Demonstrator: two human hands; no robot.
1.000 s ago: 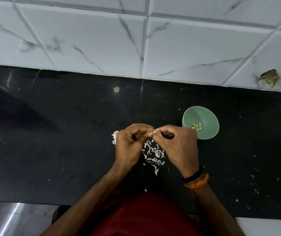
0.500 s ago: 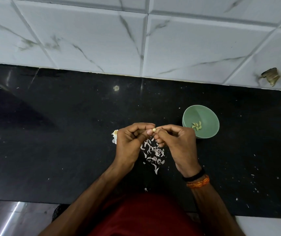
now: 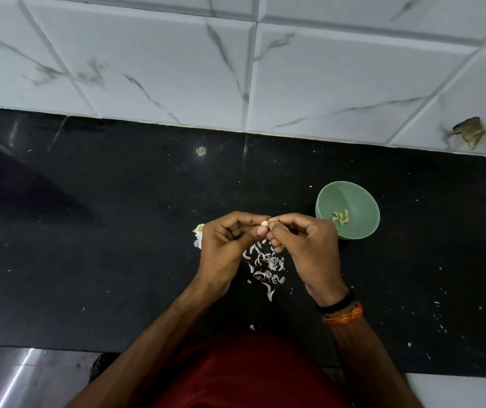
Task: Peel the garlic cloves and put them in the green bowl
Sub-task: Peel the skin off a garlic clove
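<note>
Both hands, left (image 3: 224, 245) and right (image 3: 306, 248), pinch one garlic clove (image 3: 264, 231) between their fingertips. Peels (image 3: 265, 265) lie below them. The green bowl (image 3: 350, 198) sits just right.

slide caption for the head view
Both hands pinch a garlic clove above peel scraps, green bowl alongside.

Dim, soft light; faint glare on the black counter (image 3: 118, 260); wide-angle bending at edges.
</note>
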